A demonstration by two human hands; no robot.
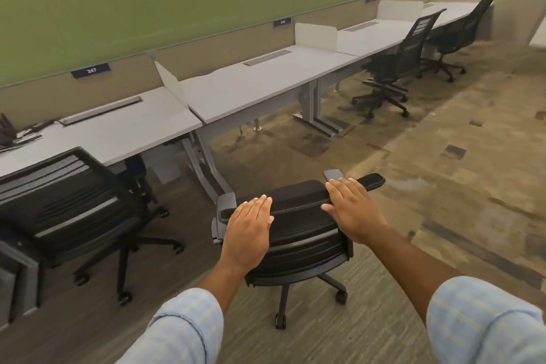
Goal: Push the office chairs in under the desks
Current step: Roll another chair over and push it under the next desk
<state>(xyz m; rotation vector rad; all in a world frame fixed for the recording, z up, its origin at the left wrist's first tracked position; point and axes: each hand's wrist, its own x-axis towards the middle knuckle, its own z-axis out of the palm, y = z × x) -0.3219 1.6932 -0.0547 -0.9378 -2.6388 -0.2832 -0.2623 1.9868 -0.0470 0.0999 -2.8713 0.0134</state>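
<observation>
A black mesh office chair [298,216] stands on the carpet right in front of me, out from the row of grey desks [260,83]. My left hand [248,227] lies flat on the left part of its backrest top, fingers together. My right hand [351,210] lies flat on the right part, near the armrest. Neither hand curls around the frame. A second black chair [68,204] sits at the left, its seat partly under the desk. Two more black chairs [396,65] [455,29] stand at desks further along on the right.
Grey desk legs [206,168] stand just ahead of the near chair. White divider screens [316,35] sit on the desks before a beige and green wall panel. Cables lie on the far-left desk [17,133]. Open carpet spreads to the right.
</observation>
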